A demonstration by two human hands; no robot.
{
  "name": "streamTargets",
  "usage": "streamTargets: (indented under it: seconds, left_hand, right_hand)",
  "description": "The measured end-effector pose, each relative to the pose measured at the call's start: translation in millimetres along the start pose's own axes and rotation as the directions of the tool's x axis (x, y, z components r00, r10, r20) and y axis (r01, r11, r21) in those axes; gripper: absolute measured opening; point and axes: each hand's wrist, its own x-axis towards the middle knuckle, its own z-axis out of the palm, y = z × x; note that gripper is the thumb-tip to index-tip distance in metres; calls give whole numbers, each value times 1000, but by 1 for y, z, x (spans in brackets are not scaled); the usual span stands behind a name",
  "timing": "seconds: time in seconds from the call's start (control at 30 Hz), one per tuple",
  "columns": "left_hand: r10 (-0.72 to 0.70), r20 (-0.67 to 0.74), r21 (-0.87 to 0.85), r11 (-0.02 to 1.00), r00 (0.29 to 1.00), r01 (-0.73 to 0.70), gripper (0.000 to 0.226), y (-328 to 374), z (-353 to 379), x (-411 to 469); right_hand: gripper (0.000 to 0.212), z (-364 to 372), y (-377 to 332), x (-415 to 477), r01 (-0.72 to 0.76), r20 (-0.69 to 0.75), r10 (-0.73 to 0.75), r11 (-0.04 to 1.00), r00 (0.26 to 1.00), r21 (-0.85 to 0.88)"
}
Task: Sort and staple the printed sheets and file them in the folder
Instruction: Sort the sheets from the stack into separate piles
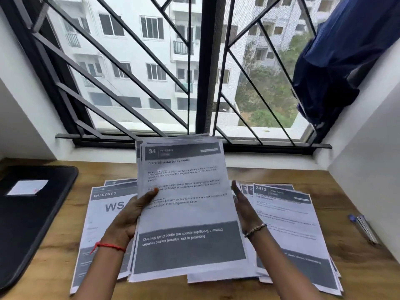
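Two bare hands frame a stack of printed sheets at a desk by a window: the left hand grips the stack's left edge, thumb pressed across the front page and fingers curled out of sight behind it, while the right hand lies flat and straight-fingered against the right edge. The stack is held nearly upright at centre, leaning away from the person, its sheets slightly fanned at the top and its lower edge low over papers on the table; whether it touches them cannot be told. The front page is white with a dark header band reading "34 KITCHEN", the title "Store Cleaning Spray Bottle", blurred body text and a wide dark panel across the bottom. A red thread circles the left wrist, a beaded bracelet the right. On the wooden table, a pile headed "BALCONY 3" lies to the left and a fanned pile headed "3412" to the right. A black folder bearing a white label sits at far left; a slim blue-and-silver tool, too blurred to identify, lies at far right. Beyond, a blue cloth hangs beside the grilled window.
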Motion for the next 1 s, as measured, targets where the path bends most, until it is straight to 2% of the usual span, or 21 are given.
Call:
streamTargets:
  seconds: [0.1,0.17,0.23,0.3,0.37,0.4,0.47,0.6,0.73,0.8,0.87,0.93,1.0]
  left_hand:
    - [54,-116,119,992,992,-40,92,-1,7,2]
    - [44,-171,138,990,984,-21,60,-4,13,7]
    - [-6,-194,142,989,981,35,37,-9,17,12]
    - [-65,-142,159,983,988,87,38,-12,17,15]
    - [-74,-42,201,976,996,81,54,-18,19,15]
    - [-50,-24,246,968,998,54,64,-22,19,18]
    - [38,-49,296,955,998,-22,73,-31,22,25]
    - [99,11,209,973,995,-99,88,-43,25,29]
    - [76,35,178,981,996,-81,71,-47,23,26]
    - [65,40,159,985,997,-70,65,-51,25,25]
    - [65,22,142,988,998,-67,64,-55,26,26]
    - [63,0,122,991,998,-63,65,-59,26,27]
    - [59,-12,107,993,998,-58,66,-62,23,29]
  right_hand:
    - [64,5,-14,-3,8,4,-8,997,1000,-76]
    - [43,9,-17,1,73,-82,-91,978,993,-194]
    - [36,5,-11,7,163,-162,-210,950,964,-266]
    - [36,5,-11,8,196,-201,-332,845,922,-497]
    - [46,6,-11,7,170,-166,-431,638,887,-751]
    - [53,8,-11,5,164,-134,-459,553,878,-817]
    - [65,8,-7,2,178,-92,-481,487,872,-855]
    - [71,-7,1,-3,187,-156,-573,493,805,-850]
    - [62,-20,4,-7,217,-202,-637,516,744,-829]
    - [54,-21,6,-8,247,-191,-682,490,706,-836]
    - [46,-20,9,-8,270,-136,-760,384,635,-883]
    - [49,-18,11,-8,294,-40,-820,250,571,-922]
    - [56,-20,13,-6,296,39,-830,154,557,-943]
